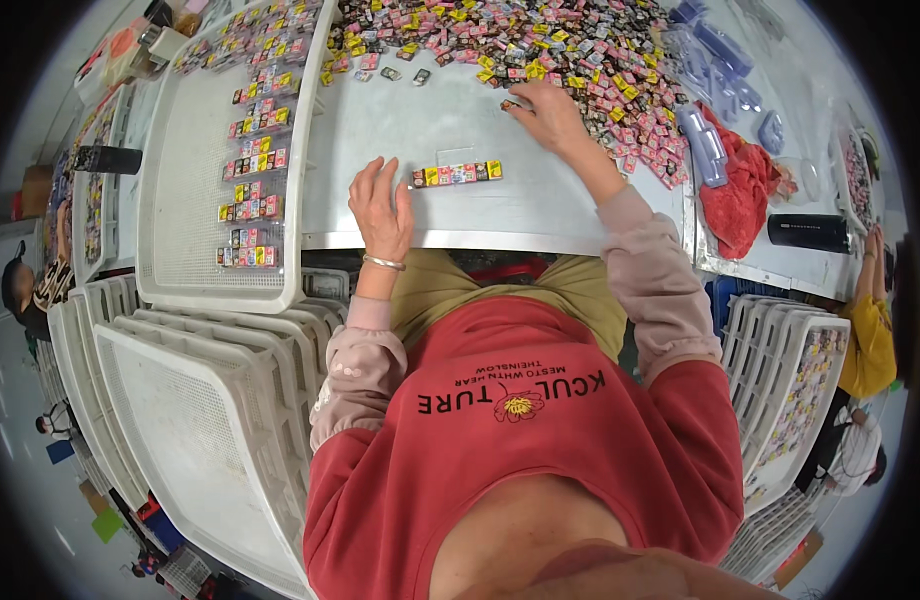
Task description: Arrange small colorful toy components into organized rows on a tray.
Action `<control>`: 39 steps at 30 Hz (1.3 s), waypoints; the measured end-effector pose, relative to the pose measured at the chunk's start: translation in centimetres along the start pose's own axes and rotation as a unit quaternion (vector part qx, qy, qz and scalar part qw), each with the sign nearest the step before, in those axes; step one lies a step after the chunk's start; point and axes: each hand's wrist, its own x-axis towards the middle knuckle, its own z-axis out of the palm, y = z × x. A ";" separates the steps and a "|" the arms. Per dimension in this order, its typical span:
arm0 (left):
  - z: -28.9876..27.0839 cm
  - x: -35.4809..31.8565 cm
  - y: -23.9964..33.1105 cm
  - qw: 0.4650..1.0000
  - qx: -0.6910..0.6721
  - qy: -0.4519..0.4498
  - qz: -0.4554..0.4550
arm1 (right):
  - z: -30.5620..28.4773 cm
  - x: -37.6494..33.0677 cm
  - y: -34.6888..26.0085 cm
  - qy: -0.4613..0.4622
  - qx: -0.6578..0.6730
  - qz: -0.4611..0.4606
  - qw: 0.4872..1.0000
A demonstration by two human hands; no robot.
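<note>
Taking the row of small coloured boxes (457,176) as the clock's centre, finding it lying on the metal table (360,130), with a clear flap (455,157) showing at its twelve o'clock side. Holding the left hand (382,208) between eight and nine o'clock, just beside the row's end, with fingers loosely curled and grasping nothing. Holding the right hand (552,118) out at two o'clock, with a small dark piece (506,106) at its fingertips; not being able to tell whether pinching or merely touching it. Possibly dropping that piece through too light a pinch. Also risking knocking the row askew by closing the left hand carelessly, so near its end. Possibly scattering boxes from the crowded pile (600,70) between one and two o'clock by brushing its loose edge.
</note>
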 end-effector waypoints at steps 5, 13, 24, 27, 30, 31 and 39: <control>0.0 -0.2 -1.1 1.000 -0.025 0.009 -0.015 | 0.8 0.6 -0.5 -0.036 -0.067 -0.023 0.997; -0.5 0.7 -0.4 0.997 -0.052 0.058 -0.001 | -1.0 0.3 -3.2 -0.111 0.362 0.120 0.918; 0.7 5.0 5.9 0.825 -0.519 -0.060 -0.216 | -1.0 -0.7 -10.0 -0.080 0.510 0.139 0.845; 0.5 4.8 5.6 0.805 -0.531 -0.078 -0.251 | -2.0 -0.5 -10.2 -0.107 0.440 0.102 0.886; 0.2 4.6 5.1 0.795 -0.535 -0.087 -0.273 | -2.9 -0.2 -10.6 -0.143 0.370 0.053 0.917; 0.1 4.6 5.0 0.786 -0.546 -0.091 -0.276 | -3.1 -0.1 -10.8 -0.153 0.333 0.012 0.930; -0.7 3.8 2.8 0.890 -0.406 -0.028 -0.206 | -2.2 1.1 -9.5 -0.120 0.258 -0.014 0.959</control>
